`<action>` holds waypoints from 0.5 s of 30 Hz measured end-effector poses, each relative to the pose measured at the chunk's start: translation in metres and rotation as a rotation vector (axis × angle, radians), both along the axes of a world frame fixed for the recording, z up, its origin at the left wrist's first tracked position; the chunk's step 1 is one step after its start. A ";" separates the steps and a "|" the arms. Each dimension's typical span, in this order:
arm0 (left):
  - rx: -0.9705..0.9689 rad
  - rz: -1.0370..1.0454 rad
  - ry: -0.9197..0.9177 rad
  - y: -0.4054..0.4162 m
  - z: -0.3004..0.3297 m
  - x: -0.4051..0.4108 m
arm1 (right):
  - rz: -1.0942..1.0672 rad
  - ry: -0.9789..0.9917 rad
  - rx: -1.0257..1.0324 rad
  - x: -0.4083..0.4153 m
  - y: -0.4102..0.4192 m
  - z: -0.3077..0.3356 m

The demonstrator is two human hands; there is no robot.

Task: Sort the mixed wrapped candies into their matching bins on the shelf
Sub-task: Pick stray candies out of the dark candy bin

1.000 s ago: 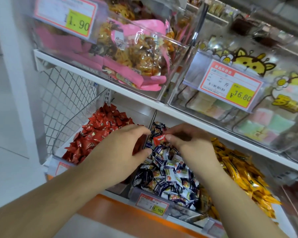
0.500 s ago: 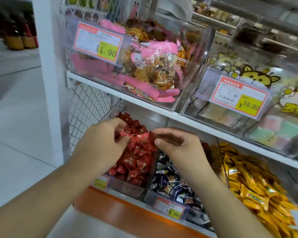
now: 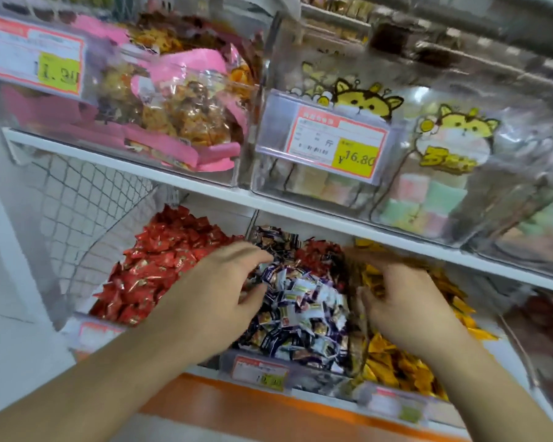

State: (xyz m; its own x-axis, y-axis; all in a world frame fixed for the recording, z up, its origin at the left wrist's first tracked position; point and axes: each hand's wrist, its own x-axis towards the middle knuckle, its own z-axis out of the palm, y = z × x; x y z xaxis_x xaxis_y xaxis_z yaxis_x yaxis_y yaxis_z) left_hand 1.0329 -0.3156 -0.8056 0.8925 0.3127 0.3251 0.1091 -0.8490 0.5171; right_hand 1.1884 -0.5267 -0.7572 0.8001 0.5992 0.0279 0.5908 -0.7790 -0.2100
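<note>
- Both hands are over the lower shelf, above the middle bin (image 3: 259,366) of dark blue-and-white candies (image 3: 300,301).
- Left hand (image 3: 214,295) hovers at the left edge of that pile, fingers spread and only loosely bent, thumb out to the right; nothing visibly held.
- Right hand (image 3: 403,301) sits at the seam between the middle bin and the yellow candies (image 3: 393,362); fingers point up and left, blurred. Whether anything is pinched, I cannot tell.
- Here is the relation that matters: a cluster of red strays (image 3: 320,255) lies at the far end of the middle pile, between the two hands and just beyond both sets of fingertips.
- Their home, the red candies bin (image 3: 160,266), lies to the left.
- My read: the strays sit about midway, but the left hand is on the home-bin side, so it has the shorter carry.
- The wrappers lie jumbled, so no single long axis can be called.
- Judged risk: blue pieces get dragged along with a red one.
</note>
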 end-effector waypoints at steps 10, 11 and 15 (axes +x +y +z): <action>-0.022 0.000 0.130 -0.031 -0.005 0.117 | 0.048 0.201 0.089 0.015 -0.036 -0.013; -0.020 0.008 0.154 -0.029 -0.006 0.130 | 0.045 0.213 0.106 0.017 -0.037 -0.014; -0.033 0.027 0.249 -0.024 -0.014 0.167 | 0.038 0.229 0.143 0.023 -0.039 -0.016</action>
